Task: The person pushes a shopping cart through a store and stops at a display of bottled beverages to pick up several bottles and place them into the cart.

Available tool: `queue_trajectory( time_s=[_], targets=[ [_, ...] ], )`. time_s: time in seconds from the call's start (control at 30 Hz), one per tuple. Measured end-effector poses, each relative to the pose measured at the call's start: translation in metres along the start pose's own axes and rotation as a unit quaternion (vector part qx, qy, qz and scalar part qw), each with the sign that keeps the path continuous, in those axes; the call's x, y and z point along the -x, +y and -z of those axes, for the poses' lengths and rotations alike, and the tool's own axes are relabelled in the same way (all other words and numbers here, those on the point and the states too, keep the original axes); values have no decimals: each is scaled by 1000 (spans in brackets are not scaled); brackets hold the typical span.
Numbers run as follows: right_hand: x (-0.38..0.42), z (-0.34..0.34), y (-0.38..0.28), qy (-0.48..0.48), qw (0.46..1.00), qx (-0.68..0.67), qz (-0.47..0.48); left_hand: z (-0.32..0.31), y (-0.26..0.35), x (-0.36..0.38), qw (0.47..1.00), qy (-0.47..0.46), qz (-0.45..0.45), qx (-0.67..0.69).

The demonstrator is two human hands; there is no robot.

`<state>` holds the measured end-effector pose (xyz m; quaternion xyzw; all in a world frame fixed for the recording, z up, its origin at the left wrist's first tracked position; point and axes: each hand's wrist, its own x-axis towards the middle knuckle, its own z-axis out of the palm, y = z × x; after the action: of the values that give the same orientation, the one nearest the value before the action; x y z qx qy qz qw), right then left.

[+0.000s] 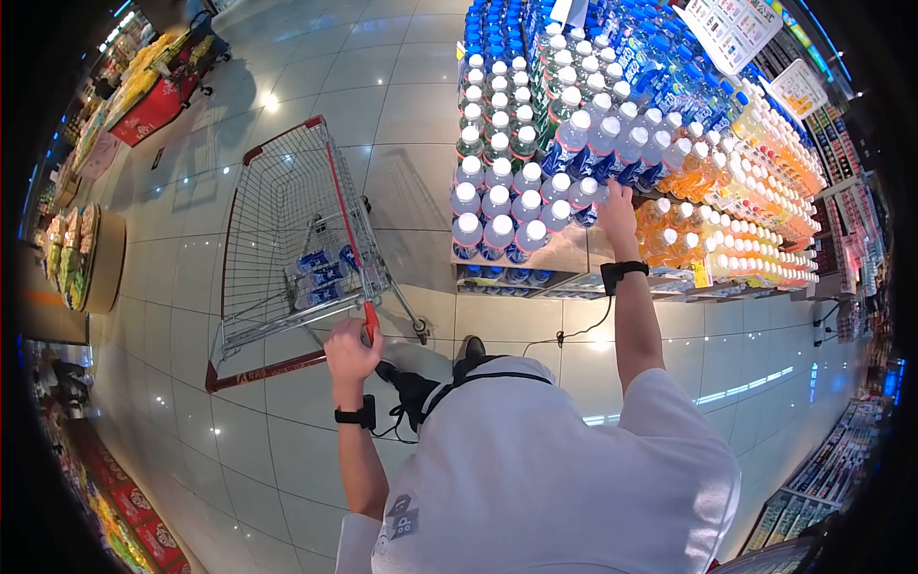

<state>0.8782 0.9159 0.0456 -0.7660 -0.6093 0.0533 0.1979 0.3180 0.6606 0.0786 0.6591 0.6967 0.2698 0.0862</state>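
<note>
My left hand (353, 350) is closed round the red handle (371, 320) at the near corner of a wire shopping cart (287, 201). Several blue-labelled bottles (323, 277) lie inside the cart. On the right, my right hand (615, 208) reaches into the bottle display, touching or very near a white-capped bottle (583, 193) with a blue label at the front. Its fingertips are partly hidden among the bottles, so its grip cannot be made out. Both wrists wear black bands.
Orange drinks (669, 244) stand right of the white-capped bottles, with blue-capped bottles (492, 29) behind. A round display (100, 258) and a red bin (153, 113) are at the left. Shelves (813, 478) line the lower right. A cable hangs from my right wrist.
</note>
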Motion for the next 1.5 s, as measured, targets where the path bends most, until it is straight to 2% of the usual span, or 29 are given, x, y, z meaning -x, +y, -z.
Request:
queue_trajectory(
  time_s=[0.1, 0.23, 0.43, 0.6, 0.83, 0.93, 1.0, 1.03, 1.27, 1.33, 1.4, 1.47, 1.5],
  targets=[
    [3, 9, -8, -12, 1000, 3, -27, 1, 1, 0, 1000, -4, -1, -6],
    [0, 1, 8, -22, 999, 25, -18, 1, 1, 0, 1000, -14, 6, -14],
    [11, -5, 21, 11, 999, 13, -42, 1, 1, 0, 1000, -6, 5, -12],
    [37, 13, 6, -17, 989, 83, -125, 1, 1, -1, 1000, -4, -4, -11],
    [57, 8, 41, 3, 989, 77, -125, 1, 3, -1, 1000, 6, -8, -20],
    [71, 10, 46, 12, 993, 63, -96, 1, 3, 0, 1000, 3, -2, -17],
    [74, 17, 41, 73, 993, 38, -90, -2, -1, 1, 1000, 4, -2, -14],
    [73, 29, 29, 70, 993, 37, -84, -2, -2, 1, 1000, 0, -6, -12],
    [87, 116, -41, -13, 993, 111, -31, 1, 1, 0, 1000, -3, 0, -10],
    [100, 132, -64, -82, 990, 109, 20, 1, -1, 1, 1000, -14, 21, -19],
    [111, 139, -88, -98, 988, 104, 52, 1, 0, 1, 1000, -1, 3, -10],
    [126, 147, -122, -155, 981, 48, 102, -1, -1, 0, 1000, 10, 9, -10],
    [132, 149, -137, -159, 973, 20, 166, -4, -3, 1, 1000, 19, -1, -3]
  ],
)
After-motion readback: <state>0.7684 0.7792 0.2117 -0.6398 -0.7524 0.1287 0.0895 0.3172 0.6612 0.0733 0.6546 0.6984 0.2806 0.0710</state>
